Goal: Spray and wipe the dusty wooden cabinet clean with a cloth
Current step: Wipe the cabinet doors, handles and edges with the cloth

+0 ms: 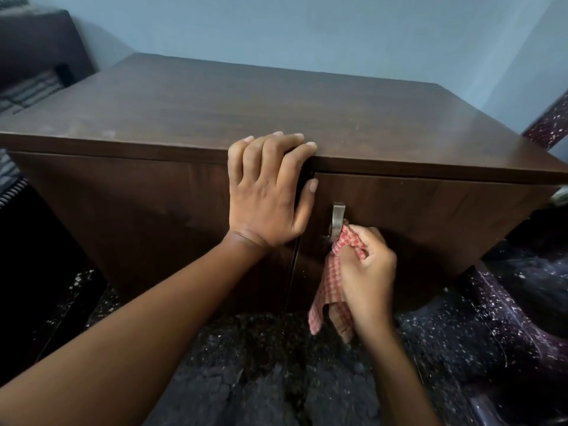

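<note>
Metal handle (337, 216), lower end behind cloth (331, 272)

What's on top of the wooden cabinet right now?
Only fingertips of the left hand rest on the cabinet top's front edge; elsewhere, faintly dusty wood. The patch under them is hidden.

It looked like a room in a home. A low wooden cabinet (276, 103) with a metal handle (337, 216) on its door stood against a plain blue wall (307, 26). The floor (276, 364) was dark speckled stone, and the same stone ran as a skirting (547, 124) along the wall at right. At far left sat dark upholstered furniture (37, 41) with striped fabric (30, 90) beside it.
</note>
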### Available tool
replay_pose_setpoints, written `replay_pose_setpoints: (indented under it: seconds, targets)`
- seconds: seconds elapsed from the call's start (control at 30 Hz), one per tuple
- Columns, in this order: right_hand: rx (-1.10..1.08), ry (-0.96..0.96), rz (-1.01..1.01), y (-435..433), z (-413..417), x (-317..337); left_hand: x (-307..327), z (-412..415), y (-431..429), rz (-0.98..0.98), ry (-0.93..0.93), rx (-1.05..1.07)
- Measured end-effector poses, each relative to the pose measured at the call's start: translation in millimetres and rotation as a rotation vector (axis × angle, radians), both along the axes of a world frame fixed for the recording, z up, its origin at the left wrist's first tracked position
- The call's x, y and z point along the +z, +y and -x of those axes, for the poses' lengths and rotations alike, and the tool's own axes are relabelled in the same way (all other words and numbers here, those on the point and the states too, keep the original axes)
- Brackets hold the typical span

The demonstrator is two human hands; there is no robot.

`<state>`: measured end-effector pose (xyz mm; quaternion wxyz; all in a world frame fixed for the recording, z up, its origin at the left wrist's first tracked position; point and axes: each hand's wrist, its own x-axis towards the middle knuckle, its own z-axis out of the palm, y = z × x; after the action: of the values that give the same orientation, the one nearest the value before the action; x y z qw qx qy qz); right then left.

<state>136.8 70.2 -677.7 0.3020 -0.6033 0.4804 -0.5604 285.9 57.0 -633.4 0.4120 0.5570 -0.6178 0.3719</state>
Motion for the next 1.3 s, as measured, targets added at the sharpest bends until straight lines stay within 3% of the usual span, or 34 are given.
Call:
replay_pose_setpoints:
  seconds: [0.27, 0.37, 0.47, 0.6, 0.73, 1.3]
  targets:
    - [-0.084, -0.061, 0.014, 10.9, -4.0, -12.3, -0.4, -1.6, -0.9, 0.005, -0.008, -0.006]
    - [-0.203, -0.062, 0.180, 11.5, 1.4, 9.5, -0.8, -1.0, -1.0, -0.003, -0.007, -0.011]
    - [-0.259, 0.094, 0.417, 8.5, -8.3, 23.8, -0.9, -1.4, -0.6, -0.006, -0.004, -0.005]
    - [-0.319, 0.318, 0.528, 9.0, -19.8, 1.1, -1.0, -0.6, -0.9, 0.001, -0.008, -0.008]
    - [-0.387, 0.326, 0.630, 3.7, -18.3, -21.1, -1.0, -1.4, -1.6, 0.005, -0.011, -0.011]
    - [-0.352, 0.325, 0.716, 8.8, -17.4, -43.9, -2.7, -1.8, -3.2, 0.018, -0.017, -0.022]
